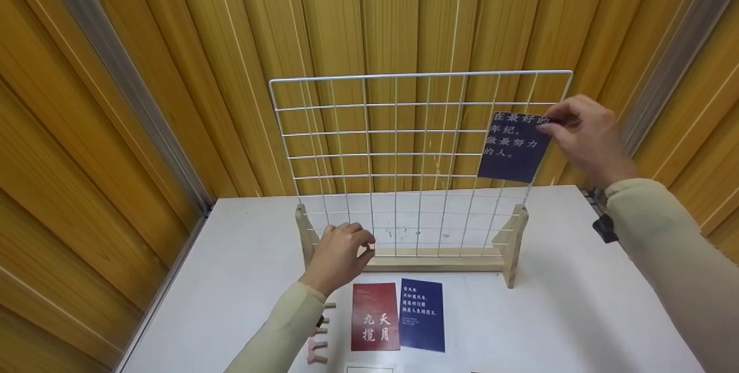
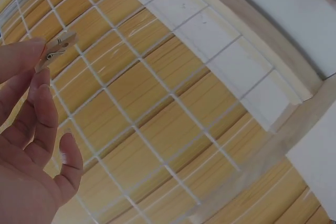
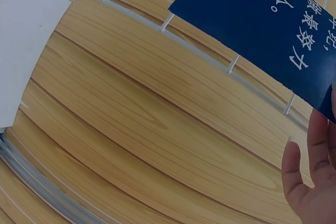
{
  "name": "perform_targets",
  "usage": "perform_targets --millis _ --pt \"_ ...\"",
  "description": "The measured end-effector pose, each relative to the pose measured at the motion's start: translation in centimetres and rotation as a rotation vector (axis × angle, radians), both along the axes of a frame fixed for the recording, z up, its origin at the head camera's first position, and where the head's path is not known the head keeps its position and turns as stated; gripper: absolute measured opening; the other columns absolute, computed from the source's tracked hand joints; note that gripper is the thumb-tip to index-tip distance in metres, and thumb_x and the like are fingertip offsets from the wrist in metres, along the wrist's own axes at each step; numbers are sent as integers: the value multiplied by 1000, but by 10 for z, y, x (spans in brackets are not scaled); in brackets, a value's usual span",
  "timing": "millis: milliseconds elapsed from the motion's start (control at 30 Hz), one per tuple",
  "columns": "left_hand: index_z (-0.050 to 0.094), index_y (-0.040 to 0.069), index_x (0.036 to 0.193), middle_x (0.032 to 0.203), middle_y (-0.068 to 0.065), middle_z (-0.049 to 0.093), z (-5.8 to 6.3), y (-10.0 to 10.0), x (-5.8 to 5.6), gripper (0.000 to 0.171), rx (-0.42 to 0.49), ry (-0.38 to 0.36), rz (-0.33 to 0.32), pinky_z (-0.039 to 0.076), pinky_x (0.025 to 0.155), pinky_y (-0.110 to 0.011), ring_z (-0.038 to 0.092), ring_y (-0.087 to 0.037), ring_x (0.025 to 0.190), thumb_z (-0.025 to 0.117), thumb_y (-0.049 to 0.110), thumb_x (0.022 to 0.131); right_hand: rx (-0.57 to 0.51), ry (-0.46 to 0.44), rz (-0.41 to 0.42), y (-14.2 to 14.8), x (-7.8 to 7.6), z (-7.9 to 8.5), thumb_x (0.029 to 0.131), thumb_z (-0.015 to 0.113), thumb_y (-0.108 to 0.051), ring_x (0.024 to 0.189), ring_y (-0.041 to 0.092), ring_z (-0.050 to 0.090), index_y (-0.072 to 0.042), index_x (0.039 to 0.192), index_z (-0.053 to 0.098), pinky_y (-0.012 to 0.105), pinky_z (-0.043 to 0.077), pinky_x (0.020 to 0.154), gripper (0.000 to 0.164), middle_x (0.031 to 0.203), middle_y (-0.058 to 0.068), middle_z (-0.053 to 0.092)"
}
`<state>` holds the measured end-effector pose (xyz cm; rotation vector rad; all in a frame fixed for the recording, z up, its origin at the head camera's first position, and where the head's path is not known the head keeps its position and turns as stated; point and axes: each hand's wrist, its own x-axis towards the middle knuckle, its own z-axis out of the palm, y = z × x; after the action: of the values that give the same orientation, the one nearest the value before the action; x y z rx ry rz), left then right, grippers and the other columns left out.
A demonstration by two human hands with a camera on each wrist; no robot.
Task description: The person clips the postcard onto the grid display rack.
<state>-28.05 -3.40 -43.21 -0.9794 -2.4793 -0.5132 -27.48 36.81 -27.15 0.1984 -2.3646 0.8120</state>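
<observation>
My right hand point(image 1: 589, 136) pinches a dark blue card point(image 1: 511, 153) with white characters by its upper right corner. The card overlaps the right side of a white wire grid point(image 1: 396, 130) standing upright in a wooden base. In the right wrist view the blue card point(image 3: 252, 30) lies across the grid's edge, with fingers point(image 3: 317, 145) at its corner. My left hand point(image 1: 340, 254) is in front of the grid's lower left part. Between its thumb and index finger it pinches a small wooden clothespin point(image 2: 56, 49), clearly seen in the left wrist view.
On the white table point(image 1: 242, 257), a red card point(image 1: 375, 309) and another blue card point(image 1: 422, 315) lie side by side before the wooden base point(image 1: 433, 263). Several clothespins point(image 1: 317, 344) lie in a column to their left. Yellow wood-patterned panels point(image 1: 392, 15) stand behind the grid.
</observation>
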Motion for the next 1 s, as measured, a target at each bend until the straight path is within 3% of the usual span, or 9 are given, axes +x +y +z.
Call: perform_targets --millis 233,433,800,1000 --pt "73 15 92 88 4 68 51 31 -7 9 -25 112 -93 44 77 -39 63 -16 86 78 15 85 9 43 -26 -4 -2 3 91 70 -5 93 23 49 5 104 66 14 39 79 17 106 10 43" --pt "73 14 92 89 3 68 88 60 -11 9 -29 204 -156 44 77 -40 63 -16 87 77 14 85 4 82 -25 -5 -5 7 90 72 -3 96 27 49 7 103 67 15 39 79 17 110 10 37" --pt "74 16 98 95 5 69 136 90 -18 9 -37 224 -196 42 80 -38 61 -15 91 74 15 89 -41 94 -40 -10 -6 12 90 72 -5 131 33 36 5 102 67 44 36 107 17 142 15 34" --pt "74 16 99 97 5 69 158 110 -21 9 -12 253 -211 40 82 -38 59 -15 93 71 14 90 -35 53 -11 -13 -5 10 92 70 -6 114 33 50 3 104 65 44 42 97 17 127 14 54"
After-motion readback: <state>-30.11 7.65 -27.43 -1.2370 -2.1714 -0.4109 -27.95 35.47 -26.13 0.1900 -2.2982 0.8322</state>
